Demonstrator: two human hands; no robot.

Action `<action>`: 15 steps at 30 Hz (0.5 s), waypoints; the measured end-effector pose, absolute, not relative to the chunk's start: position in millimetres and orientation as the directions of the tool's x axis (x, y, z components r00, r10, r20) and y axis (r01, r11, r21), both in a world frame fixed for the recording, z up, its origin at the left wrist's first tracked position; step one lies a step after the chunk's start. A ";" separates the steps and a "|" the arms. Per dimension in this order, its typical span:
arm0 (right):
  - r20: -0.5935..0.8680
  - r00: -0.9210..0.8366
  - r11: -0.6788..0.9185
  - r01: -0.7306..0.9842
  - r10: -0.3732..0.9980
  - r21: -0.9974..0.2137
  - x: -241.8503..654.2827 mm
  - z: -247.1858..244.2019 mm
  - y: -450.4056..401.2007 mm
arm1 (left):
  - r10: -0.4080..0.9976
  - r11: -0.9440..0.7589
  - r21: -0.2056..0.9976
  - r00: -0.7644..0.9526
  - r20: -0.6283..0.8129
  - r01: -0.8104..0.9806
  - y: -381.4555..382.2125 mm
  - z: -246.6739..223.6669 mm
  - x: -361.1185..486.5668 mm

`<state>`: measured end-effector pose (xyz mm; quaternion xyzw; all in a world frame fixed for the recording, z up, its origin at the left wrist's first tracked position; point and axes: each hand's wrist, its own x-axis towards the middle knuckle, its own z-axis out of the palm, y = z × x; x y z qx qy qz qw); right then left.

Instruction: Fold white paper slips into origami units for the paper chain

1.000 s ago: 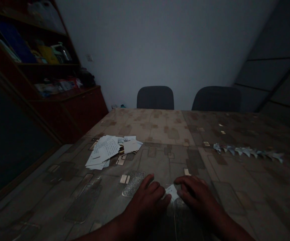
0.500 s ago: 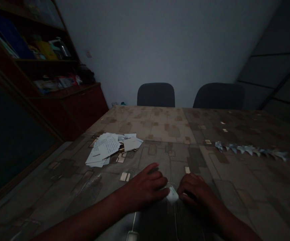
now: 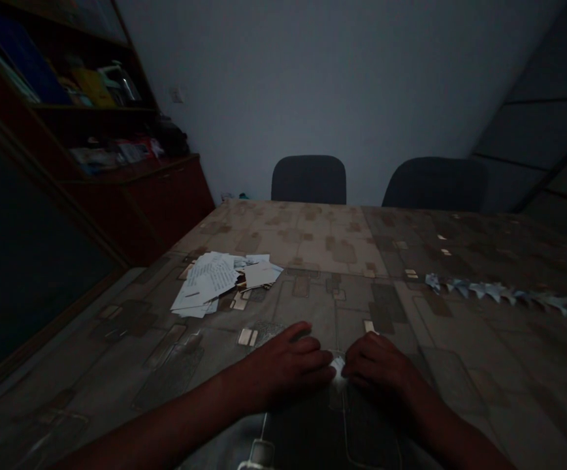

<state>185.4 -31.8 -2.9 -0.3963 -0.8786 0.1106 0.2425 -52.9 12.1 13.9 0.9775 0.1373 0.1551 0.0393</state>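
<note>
Small white paper (image 3: pixel 338 371) on patterned tablecloth (image 3: pixel 307 310), between left hand (image 3: pixel 288 365) and right hand (image 3: pixel 384 367), fingers of both narrowed, pinching its edges. Likely mid-fold; next move seems to need firm creasing. Paper pile (image 3: pixel 210 281) beyond, leftward; folded-paper row (image 3: pixel 494 292) rightward.

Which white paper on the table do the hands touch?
The small white paper piece between the left hand and right hand; the pile of printed white sheets and row of pointed pale paper shapes lie untouched.
</note>
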 end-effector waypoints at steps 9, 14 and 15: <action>0.281 -0.555 0.613 0.613 0.783 -0.499 192.6 -9.9 -29.5 | 0.390 -0.888 0.345 0.896 0.214 0.304 6.6 10.8 -58.2; 0.211 -0.563 0.579 0.624 0.799 -0.525 194.8 -3.5 -29.3 | 0.404 -0.888 0.346 0.875 0.267 0.304 5.4 5.0 -57.9; 0.203 -0.567 0.578 0.625 0.798 -0.525 195.0 -2.3 -29.3 | 0.393 -0.896 0.330 0.877 0.277 0.298 5.3 2.6 -57.8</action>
